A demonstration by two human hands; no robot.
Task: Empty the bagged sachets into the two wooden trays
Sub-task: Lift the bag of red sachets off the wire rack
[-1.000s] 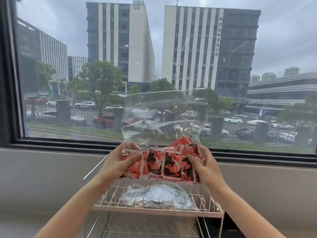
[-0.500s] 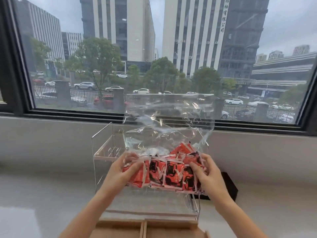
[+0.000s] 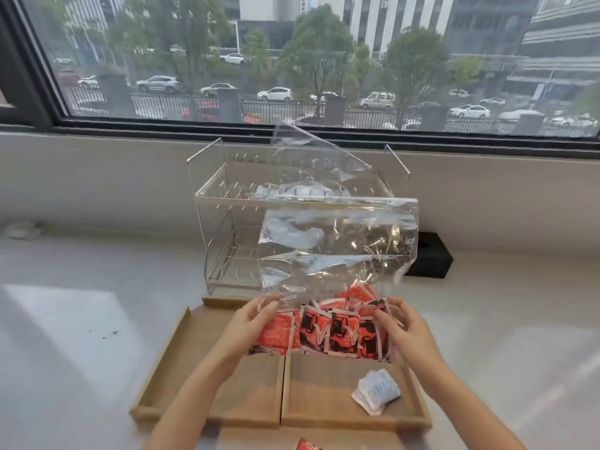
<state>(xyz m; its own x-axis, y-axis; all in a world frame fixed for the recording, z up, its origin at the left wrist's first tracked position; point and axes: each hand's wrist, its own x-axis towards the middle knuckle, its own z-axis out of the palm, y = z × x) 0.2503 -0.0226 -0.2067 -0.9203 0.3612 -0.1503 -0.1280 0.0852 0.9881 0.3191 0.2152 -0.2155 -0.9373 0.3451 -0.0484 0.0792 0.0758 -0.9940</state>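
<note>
I hold a clear plastic bag (image 3: 337, 248) upright above two wooden trays. Several red and black sachets (image 3: 328, 329) sit in its bottom. My left hand (image 3: 250, 323) pinches the bag's lower left side, and my right hand (image 3: 406, 329) grips its lower right side. The left wooden tray (image 3: 168, 362) and the right wooden tray (image 3: 324, 394) lie side by side under the bag. A few white sachets (image 3: 376, 393) lie in the right tray. The left tray's floor shows bare where it is not hidden by my arm.
A clear acrylic two-level rack (image 3: 227, 203) stands behind the trays, with another bag of pale sachets (image 3: 292, 191) on its top shelf. A black box (image 3: 431, 254) sits to its right. One red sachet (image 3: 306, 444) lies at the bottom edge. The window wall runs behind.
The view has tilted down from the window to the counter. My hands have lowered the bag from above the rack to just over the two trays, which now show.
</note>
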